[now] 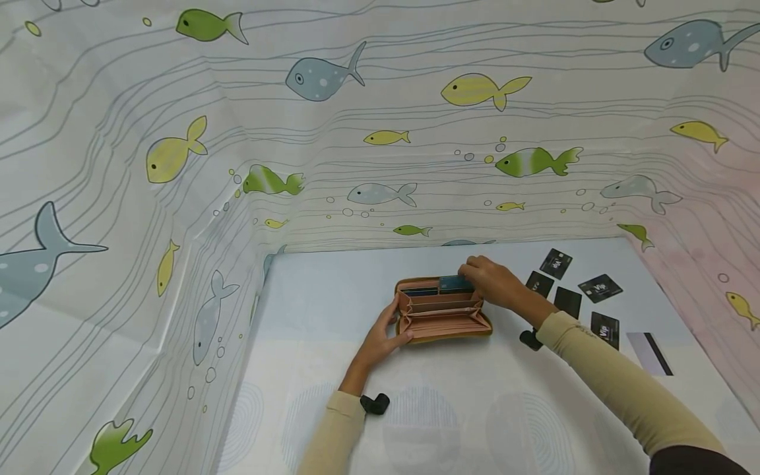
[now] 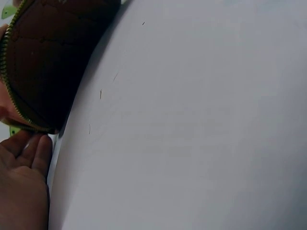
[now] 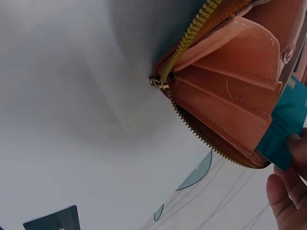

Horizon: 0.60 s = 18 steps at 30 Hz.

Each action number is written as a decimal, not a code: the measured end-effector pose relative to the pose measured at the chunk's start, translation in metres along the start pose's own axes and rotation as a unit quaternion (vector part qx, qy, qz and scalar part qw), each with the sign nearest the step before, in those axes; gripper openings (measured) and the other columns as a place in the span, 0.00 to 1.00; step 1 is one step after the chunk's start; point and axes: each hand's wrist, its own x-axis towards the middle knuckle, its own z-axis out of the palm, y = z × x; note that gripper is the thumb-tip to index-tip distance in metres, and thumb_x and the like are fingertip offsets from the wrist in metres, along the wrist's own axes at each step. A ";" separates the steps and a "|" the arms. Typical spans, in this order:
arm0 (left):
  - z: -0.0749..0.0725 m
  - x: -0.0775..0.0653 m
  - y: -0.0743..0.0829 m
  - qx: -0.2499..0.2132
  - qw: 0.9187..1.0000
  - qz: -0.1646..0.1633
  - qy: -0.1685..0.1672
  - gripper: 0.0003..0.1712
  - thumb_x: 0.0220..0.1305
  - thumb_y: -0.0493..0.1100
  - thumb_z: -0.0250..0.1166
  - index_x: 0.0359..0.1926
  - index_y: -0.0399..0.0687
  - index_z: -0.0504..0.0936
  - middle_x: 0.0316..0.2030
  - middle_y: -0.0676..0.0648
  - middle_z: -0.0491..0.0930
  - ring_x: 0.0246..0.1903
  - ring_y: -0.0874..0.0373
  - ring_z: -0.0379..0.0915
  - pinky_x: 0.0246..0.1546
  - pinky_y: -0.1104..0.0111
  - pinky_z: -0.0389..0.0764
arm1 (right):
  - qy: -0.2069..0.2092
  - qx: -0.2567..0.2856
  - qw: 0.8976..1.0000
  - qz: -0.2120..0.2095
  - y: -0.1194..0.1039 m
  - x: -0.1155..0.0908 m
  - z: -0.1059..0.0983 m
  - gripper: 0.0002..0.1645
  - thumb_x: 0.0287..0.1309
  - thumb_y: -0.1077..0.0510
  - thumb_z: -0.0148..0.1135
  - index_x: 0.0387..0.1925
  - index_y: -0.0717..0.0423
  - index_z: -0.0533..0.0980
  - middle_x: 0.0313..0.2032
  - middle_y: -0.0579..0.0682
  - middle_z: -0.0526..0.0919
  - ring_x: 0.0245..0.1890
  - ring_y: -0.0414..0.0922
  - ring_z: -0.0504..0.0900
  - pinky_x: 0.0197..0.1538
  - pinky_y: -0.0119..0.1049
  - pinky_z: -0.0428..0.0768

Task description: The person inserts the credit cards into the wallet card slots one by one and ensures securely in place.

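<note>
A brown zip-around wallet (image 1: 444, 324) lies unzipped and spread on the table, its pinkish inner pockets facing up. My left hand (image 1: 380, 336) grips the wallet's left end, thumb at the near edge. In the left wrist view the wallet's quilted outside (image 2: 48, 57) shows above the left fingertips. At the far right corner my right hand (image 1: 489, 280) pinches a teal card (image 3: 285, 122), which sits partly in a slot along the far side. Another dark card edge (image 1: 420, 291) shows in the slot to its left. The gold zipper (image 3: 192, 36) runs round the wallet's rim.
Right of the wallet lie several black cards, one marked VIP (image 1: 601, 288), partly beside the right forearm. A pale card with a dark stripe (image 1: 650, 354) lies farther right. A fish-printed sheet (image 1: 386, 158) rises behind and beside the white table (image 1: 332, 277).
</note>
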 end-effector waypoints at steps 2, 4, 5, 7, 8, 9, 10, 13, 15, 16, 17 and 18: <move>0.000 0.000 0.000 0.000 1.000 -0.003 -0.001 0.53 0.66 0.51 0.67 0.80 0.59 0.41 0.79 0.52 0.47 0.77 0.55 0.48 0.72 0.54 0.64 | 0.005 0.001 1.000 -0.001 0.000 0.000 0.002 0.23 0.43 0.68 0.80 0.43 0.59 0.81 0.38 0.52 0.79 0.42 0.48 0.79 0.42 0.40 0.85; 0.000 0.000 0.000 -0.001 1.000 -0.004 -0.001 0.53 0.66 0.51 0.67 0.80 0.60 0.42 0.79 0.52 0.47 0.77 0.56 0.48 0.72 0.54 0.64 | 0.010 0.001 1.000 -0.001 0.000 0.000 0.003 0.18 0.48 0.69 0.77 0.42 0.60 0.81 0.37 0.52 0.78 0.42 0.48 0.79 0.43 0.40 0.84; 0.000 0.000 0.000 -0.003 1.000 -0.003 0.000 0.53 0.66 0.51 0.67 0.80 0.59 0.42 0.79 0.52 0.47 0.77 0.55 0.48 0.72 0.55 0.64 | 0.014 0.002 1.000 -0.001 0.000 0.000 0.003 0.16 0.50 0.69 0.75 0.41 0.60 0.81 0.37 0.52 0.78 0.42 0.48 0.79 0.43 0.40 0.84; 0.001 0.000 -0.001 -0.005 1.000 0.001 0.002 0.53 0.66 0.50 0.67 0.80 0.58 0.42 0.79 0.50 0.47 0.77 0.53 0.48 0.72 0.54 0.64 | 0.022 0.001 1.000 -0.001 -0.001 0.001 0.003 0.10 0.55 0.70 0.70 0.40 0.60 0.82 0.36 0.51 0.79 0.40 0.47 0.79 0.41 0.39 0.84; 0.001 0.000 -0.001 -0.004 1.000 0.004 0.004 0.53 0.65 0.49 0.67 0.80 0.57 0.43 0.79 0.49 0.48 0.77 0.52 0.48 0.72 0.53 0.65 | 0.023 0.000 1.000 0.000 -0.001 0.001 0.003 0.09 0.56 0.70 0.70 0.40 0.60 0.82 0.36 0.51 0.79 0.40 0.47 0.79 0.41 0.39 0.84; 0.001 0.000 -0.001 -0.002 1.000 0.007 0.005 0.53 0.65 0.48 0.68 0.80 0.56 0.43 0.79 0.48 0.48 0.77 0.51 0.49 0.71 0.53 0.65 | 0.024 -0.001 1.000 0.002 -0.001 0.001 0.003 0.09 0.56 0.69 0.69 0.39 0.59 0.82 0.36 0.51 0.80 0.40 0.47 0.79 0.41 0.39 0.84; 0.001 0.000 -0.001 0.000 1.000 0.010 0.006 0.53 0.65 0.46 0.68 0.80 0.55 0.43 0.79 0.47 0.48 0.77 0.50 0.49 0.71 0.52 0.66 | 0.023 -0.002 1.000 0.004 -0.002 0.001 0.003 0.08 0.57 0.69 0.69 0.39 0.59 0.82 0.36 0.50 0.80 0.40 0.46 0.79 0.41 0.39 0.85; 0.001 0.000 0.003 0.005 1.000 0.018 0.010 0.53 0.65 0.41 0.67 0.80 0.49 0.43 0.79 0.43 0.49 0.76 0.46 0.50 0.70 0.47 0.66 | 0.019 -0.005 1.000 0.009 -0.002 0.002 0.002 0.07 0.57 0.69 0.69 0.38 0.59 0.82 0.36 0.49 0.81 0.39 0.46 0.79 0.41 0.38 0.84; 0.000 -0.001 0.011 0.005 1.000 0.021 0.007 0.52 0.65 0.38 0.66 0.80 0.44 0.43 0.78 0.39 0.49 0.76 0.42 0.51 0.69 0.45 0.65 | 0.013 -0.002 1.000 0.011 -0.002 0.002 0.002 0.07 0.58 0.69 0.69 0.38 0.59 0.82 0.35 0.49 0.80 0.39 0.46 0.79 0.41 0.39 0.84; -0.002 -0.002 0.017 0.004 1.000 0.021 0.004 0.52 0.65 0.37 0.66 0.80 0.41 0.43 0.78 0.38 0.49 0.75 0.41 0.51 0.69 0.44 0.65 | 0.010 0.000 1.000 0.012 -0.002 0.002 0.001 0.08 0.58 0.69 0.69 0.39 0.59 0.82 0.35 0.49 0.80 0.39 0.46 0.79 0.41 0.39 0.84; -0.003 -0.003 0.022 0.003 1.000 0.021 0.000 0.51 0.65 0.37 0.66 0.79 0.39 0.43 0.78 0.36 0.49 0.75 0.40 0.51 0.69 0.44 0.65 | 0.006 0.003 1.000 0.014 -0.002 0.002 0.001 0.08 0.58 0.69 0.69 0.39 0.59 0.82 0.35 0.49 0.80 0.39 0.46 0.79 0.41 0.39 0.84; -0.004 -0.003 0.027 0.002 1.000 0.021 -0.004 0.51 0.65 0.37 0.65 0.79 0.36 0.43 0.78 0.35 0.48 0.75 0.39 0.51 0.69 0.43 0.64 | 0.002 0.004 1.000 0.015 -0.002 0.002 0.001 0.08 0.57 0.69 0.69 0.39 0.59 0.82 0.35 0.49 0.79 0.39 0.46 0.79 0.41 0.39 0.84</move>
